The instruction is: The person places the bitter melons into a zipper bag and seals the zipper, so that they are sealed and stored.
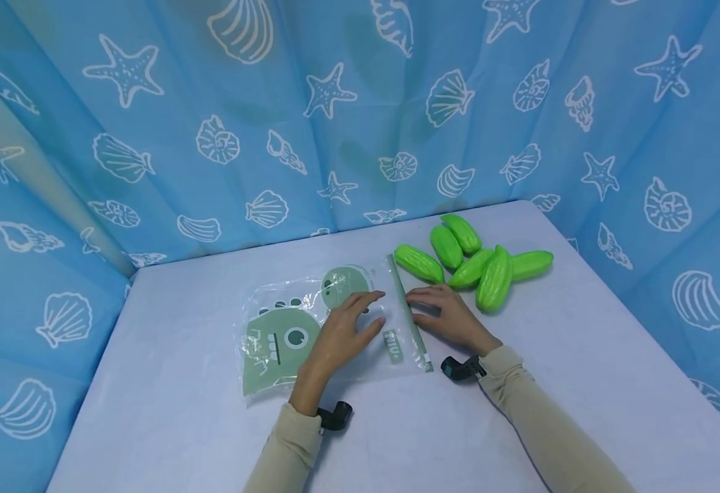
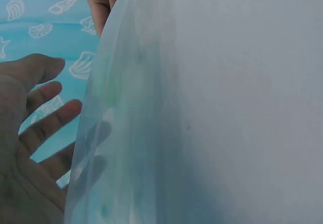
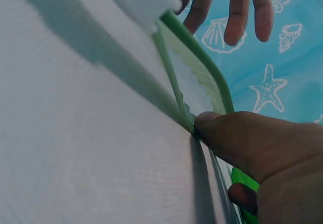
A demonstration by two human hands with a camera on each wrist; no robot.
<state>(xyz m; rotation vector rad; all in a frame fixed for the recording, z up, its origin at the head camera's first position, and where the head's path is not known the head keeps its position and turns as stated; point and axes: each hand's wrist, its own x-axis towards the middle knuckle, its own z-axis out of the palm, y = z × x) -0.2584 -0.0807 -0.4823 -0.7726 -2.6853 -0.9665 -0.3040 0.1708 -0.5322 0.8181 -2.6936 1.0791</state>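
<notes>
A clear zip bag (image 1: 286, 329) printed with a green dinosaur lies flat on the pale table (image 1: 181, 424). My left hand (image 1: 344, 329) rests on it with straight, spread fingers; in the left wrist view the palm (image 2: 30, 148) lies beside the translucent plastic (image 2: 126, 133). My right hand (image 1: 443, 315) lies at the bag's green zip strip (image 1: 408, 311). Its thumb tip (image 3: 217, 125) touches the edge of the zip strip (image 3: 199, 70), whose lips gape slightly there. Neither hand grips anything.
Several green toy gourds (image 1: 477, 263) lie in a cluster just behind and right of my right hand, one showing under the thumb (image 3: 245, 181). A blue curtain with shell and starfish prints (image 1: 360, 109) closes off the table's back and sides.
</notes>
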